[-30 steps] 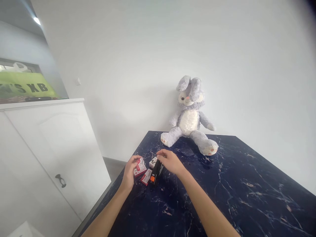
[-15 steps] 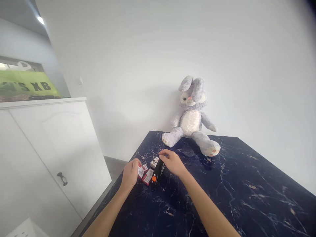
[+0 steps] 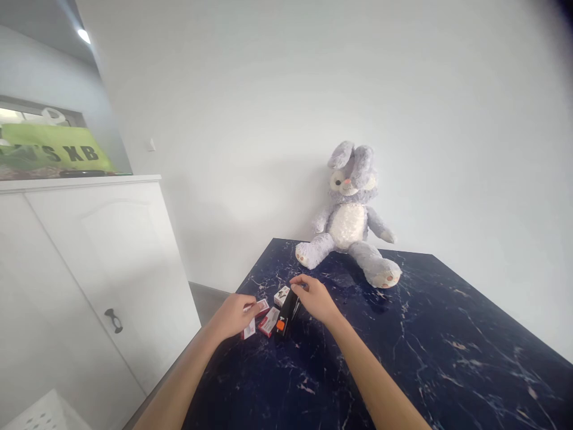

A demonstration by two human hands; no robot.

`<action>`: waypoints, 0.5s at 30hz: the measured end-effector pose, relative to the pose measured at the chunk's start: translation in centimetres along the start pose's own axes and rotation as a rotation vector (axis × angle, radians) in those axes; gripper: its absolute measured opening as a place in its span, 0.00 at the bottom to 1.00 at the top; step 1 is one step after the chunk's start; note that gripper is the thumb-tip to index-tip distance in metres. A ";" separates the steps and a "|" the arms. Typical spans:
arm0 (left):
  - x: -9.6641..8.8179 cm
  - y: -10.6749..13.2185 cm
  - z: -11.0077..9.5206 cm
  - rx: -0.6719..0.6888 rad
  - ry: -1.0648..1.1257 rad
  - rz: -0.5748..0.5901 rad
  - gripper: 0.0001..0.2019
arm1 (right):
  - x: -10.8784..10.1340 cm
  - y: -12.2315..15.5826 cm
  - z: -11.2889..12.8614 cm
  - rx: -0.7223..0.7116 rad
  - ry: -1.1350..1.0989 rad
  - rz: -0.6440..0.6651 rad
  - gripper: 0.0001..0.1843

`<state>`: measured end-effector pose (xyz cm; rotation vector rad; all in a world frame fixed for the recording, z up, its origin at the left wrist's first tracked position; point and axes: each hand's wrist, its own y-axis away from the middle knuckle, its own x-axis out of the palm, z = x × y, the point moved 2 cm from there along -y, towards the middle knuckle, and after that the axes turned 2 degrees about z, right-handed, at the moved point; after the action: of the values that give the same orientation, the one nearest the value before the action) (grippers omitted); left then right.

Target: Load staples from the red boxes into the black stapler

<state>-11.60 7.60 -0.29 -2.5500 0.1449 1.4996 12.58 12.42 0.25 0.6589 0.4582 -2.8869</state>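
My left hand [image 3: 235, 316] has its thumb and fingers closed at the left end of a small red-and-white box [image 3: 264, 307]. Under and beside that hand lies another red-and-white box [image 3: 249, 329], partly covered by it. A third red-and-white box [image 3: 268, 322] rests between my hands on the dark table. Behind it sits a white box with a black picture [image 3: 282, 296]. My right hand [image 3: 313, 297] pinches the far end of a long black stapler [image 3: 286, 315] with an orange patch at its near end. The stapler lies against the boxes.
A grey plush rabbit [image 3: 351, 221] sits at the back of the dark blue marbled table [image 3: 403, 346], against the white wall. On the left stands a white cabinet [image 3: 129, 251] with a green bag [image 3: 58, 149] on top. A white perforated box [image 3: 45, 413] shows at lower left.
My left hand has moved slightly left and set down one red-and-white box, and its fingers have come to the box behind. My right hand stays at the stapler. The view shifted slightly.
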 end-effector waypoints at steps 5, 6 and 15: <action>0.5 -0.7 0.7 -0.043 0.007 -0.072 0.30 | 1.9 1.1 -1.6 0.050 0.004 -0.171 0.22; 0.6 -0.8 0.8 -0.034 -0.001 -0.082 0.28 | 2.4 1.5 -1.9 0.057 0.000 -0.225 0.25; 0.7 0.0 1.6 -0.077 -0.165 0.097 0.22 | 3.6 2.7 -3.2 0.025 -0.057 -0.344 0.27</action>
<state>-12.65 7.89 -1.68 -2.4957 0.1939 1.7763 11.17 10.68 -4.83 0.5455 0.5799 -3.2280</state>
